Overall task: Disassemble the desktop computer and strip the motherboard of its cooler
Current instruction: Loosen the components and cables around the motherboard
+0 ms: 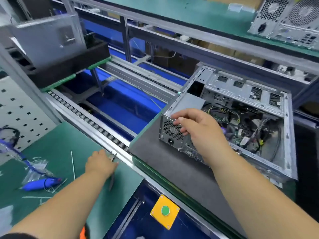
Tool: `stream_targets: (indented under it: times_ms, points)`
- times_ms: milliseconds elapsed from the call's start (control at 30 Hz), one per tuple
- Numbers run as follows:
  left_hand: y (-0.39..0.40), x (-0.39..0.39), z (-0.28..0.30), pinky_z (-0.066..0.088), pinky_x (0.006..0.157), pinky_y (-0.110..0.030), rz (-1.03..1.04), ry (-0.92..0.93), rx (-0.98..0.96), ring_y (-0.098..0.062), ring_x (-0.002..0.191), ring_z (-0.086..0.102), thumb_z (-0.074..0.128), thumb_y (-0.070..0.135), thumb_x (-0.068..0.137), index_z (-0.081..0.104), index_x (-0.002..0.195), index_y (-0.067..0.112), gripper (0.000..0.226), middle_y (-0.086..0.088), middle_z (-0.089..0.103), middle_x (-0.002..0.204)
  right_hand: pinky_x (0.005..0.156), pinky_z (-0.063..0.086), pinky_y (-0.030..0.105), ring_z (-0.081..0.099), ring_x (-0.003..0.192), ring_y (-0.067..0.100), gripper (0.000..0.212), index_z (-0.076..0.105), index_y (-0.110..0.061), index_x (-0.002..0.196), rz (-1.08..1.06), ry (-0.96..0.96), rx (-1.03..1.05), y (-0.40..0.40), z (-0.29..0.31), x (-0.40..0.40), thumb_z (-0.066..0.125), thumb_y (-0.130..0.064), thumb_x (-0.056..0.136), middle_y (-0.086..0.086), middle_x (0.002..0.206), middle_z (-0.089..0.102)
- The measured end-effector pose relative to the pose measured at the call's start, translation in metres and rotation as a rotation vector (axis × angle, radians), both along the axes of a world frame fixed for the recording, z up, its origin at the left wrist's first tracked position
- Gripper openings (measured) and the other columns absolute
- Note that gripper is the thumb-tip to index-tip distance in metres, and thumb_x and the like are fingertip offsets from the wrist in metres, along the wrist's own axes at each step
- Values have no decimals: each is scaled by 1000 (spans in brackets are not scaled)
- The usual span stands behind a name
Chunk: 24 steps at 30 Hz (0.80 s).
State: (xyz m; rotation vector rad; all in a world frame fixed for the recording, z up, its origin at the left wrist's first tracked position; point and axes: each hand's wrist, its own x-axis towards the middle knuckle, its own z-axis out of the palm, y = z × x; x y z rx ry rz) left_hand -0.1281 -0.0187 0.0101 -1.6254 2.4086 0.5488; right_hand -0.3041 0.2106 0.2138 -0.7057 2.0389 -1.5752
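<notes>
Left hand [101, 163] grips a pair of cutters [112, 165] on the green mat [65, 135]. Right hand [193, 125] holds the power supply [174, 121] in the open computer case [284, 135]. Advisably, free the cables [229, 118] before lifting.

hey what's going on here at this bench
A person is taking apart a desktop computer that lies open on its side on a grey mat. Their right hand curls over the top rear corner of the case by the power supply, which is still inside along with the cables. Their left hand reaches down to a small hand tool on the green bench; the grip is not clear.
</notes>
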Motion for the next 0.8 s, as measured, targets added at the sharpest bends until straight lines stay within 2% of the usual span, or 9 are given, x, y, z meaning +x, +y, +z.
stream_targets:
  times_ms: [67,167,300,600,700,800]
  points:
    - [-2,4,-15,46,92,-38,-33,-88,-7,-31,116,51,67,60,76,49,125,15,68,-9,51,127,66,49,17,57,67,1,24,74,-30,86,18,-1,12,-9,-6,5,56,-14,92,-9,86,73]
    - [-3,3,-26,45,92,-38,-75,-146,-70,-28,116,49,63,64,78,49,124,16,68,-6,48,124,61,48,15,56,64,0,24,74,-34,88,29,1,27,-17,-11,10,56,-18,91,-11,86,72]
    - [-8,2,-29,43,94,-38,-116,-167,-105,-27,119,46,61,58,84,46,126,14,63,-7,47,128,58,47,13,55,62,1,24,74,-33,88,30,4,36,-24,-15,12,56,-18,90,-11,86,72]
    - [-10,34,-24,43,91,-38,-96,-309,14,-27,116,47,60,42,83,46,123,17,49,-7,45,124,58,48,13,55,63,-3,26,73,-39,88,100,0,34,-37,-14,21,54,-23,91,-14,86,72]
    - [-13,28,-9,44,91,-37,-58,-238,22,-29,114,51,57,41,87,49,123,16,45,-8,48,125,56,47,14,54,63,1,26,74,-35,87,93,-25,5,-33,-8,20,54,-19,92,-10,85,72]
    - [-14,7,21,46,91,-37,-54,23,-44,-31,107,56,60,34,84,56,117,17,37,-9,53,122,57,47,18,54,63,4,25,75,-29,87,61,-25,-10,-25,2,16,54,-15,93,-6,85,72]
